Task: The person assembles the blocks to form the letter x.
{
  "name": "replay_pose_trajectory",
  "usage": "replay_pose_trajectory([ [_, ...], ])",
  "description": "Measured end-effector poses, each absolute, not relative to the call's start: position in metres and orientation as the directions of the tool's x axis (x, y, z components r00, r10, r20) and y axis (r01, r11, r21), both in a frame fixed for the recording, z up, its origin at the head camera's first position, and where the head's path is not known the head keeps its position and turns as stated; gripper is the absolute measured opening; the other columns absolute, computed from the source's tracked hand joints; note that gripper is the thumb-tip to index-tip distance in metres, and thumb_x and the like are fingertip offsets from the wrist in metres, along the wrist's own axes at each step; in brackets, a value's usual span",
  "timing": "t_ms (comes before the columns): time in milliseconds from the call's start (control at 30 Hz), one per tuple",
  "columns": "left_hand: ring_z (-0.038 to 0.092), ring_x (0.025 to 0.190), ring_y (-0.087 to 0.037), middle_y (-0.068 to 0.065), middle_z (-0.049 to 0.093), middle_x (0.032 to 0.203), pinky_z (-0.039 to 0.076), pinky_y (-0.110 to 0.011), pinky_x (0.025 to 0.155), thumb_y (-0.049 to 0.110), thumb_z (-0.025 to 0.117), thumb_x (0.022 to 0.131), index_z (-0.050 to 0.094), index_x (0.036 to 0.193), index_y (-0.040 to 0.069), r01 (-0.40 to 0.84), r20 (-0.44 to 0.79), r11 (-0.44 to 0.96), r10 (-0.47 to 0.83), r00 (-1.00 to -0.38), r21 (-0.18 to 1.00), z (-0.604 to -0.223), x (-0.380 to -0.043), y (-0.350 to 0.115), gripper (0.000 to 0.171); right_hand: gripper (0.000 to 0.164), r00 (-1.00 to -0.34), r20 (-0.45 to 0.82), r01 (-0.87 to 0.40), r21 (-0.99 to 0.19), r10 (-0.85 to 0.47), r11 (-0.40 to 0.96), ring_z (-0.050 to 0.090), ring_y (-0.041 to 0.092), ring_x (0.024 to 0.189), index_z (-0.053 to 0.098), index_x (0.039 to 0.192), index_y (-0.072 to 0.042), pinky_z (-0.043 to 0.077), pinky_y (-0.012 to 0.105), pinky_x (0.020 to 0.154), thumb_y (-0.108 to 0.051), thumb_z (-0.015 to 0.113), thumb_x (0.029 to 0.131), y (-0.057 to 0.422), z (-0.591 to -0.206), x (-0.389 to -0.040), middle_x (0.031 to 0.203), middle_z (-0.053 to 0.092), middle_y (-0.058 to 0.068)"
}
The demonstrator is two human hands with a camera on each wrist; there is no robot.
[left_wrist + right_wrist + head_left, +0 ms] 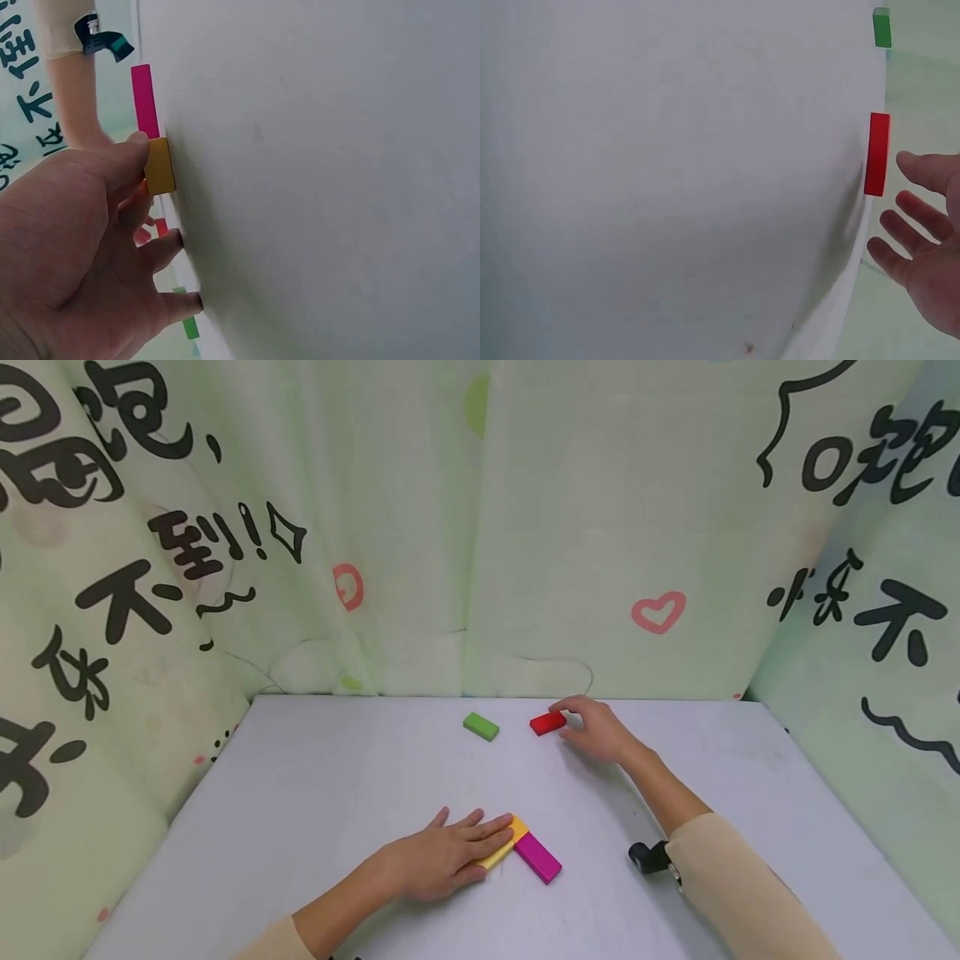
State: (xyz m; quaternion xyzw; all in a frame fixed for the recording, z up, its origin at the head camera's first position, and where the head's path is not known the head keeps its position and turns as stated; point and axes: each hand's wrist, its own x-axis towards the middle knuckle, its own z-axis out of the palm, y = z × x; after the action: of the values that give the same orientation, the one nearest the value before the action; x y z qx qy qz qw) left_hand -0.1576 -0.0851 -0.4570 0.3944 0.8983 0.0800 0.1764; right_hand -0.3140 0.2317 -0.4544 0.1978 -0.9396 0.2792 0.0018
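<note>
A yellow block (519, 827) lies on the table, partly hidden under my left hand (442, 857). My left thumb and nearer fingers hold the block from both sides, and the other fingers spread out beside it. One end of a magenta block (538, 858) meets the yellow block's far end at an angle. At the back of the table, my right hand (597, 730) reaches around the right end of a red block (547, 723). In the right wrist view, its fingers are parted and stand a little off the red block (877, 154).
A green block (481, 727) lies left of the red one, near the table's back edge. Behind the white table (337, 777) hangs a pale green curtain (570, 527) with black writing. A black wrist-camera mount (649, 857) juts from the right sleeve.
</note>
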Motion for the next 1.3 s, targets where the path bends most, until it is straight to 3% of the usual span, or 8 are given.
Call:
replay_pose_trajectory([
  [1300, 0.024, 0.161, -0.021, 0.022, 0.011, 0.173, 0.025, -0.067, 0.123, 0.039, 0.05, 0.11, 0.023, 0.167, 0.034, 0.675, -0.271, 0.675, 0.738, -0.618, 0.298, -0.455, -0.158, -0.085, 0.063, 0.042, -0.918, 0.026, -0.351, -0.521, -0.397, 0.778, 0.055, 0.039, 0.134, 0.068, 0.136, -0.012, 0.051, 0.056, 0.109, 0.001, 0.068, 0.096, 0.211, -0.461, -0.334, 0.144, 0.061, 0.018],
])
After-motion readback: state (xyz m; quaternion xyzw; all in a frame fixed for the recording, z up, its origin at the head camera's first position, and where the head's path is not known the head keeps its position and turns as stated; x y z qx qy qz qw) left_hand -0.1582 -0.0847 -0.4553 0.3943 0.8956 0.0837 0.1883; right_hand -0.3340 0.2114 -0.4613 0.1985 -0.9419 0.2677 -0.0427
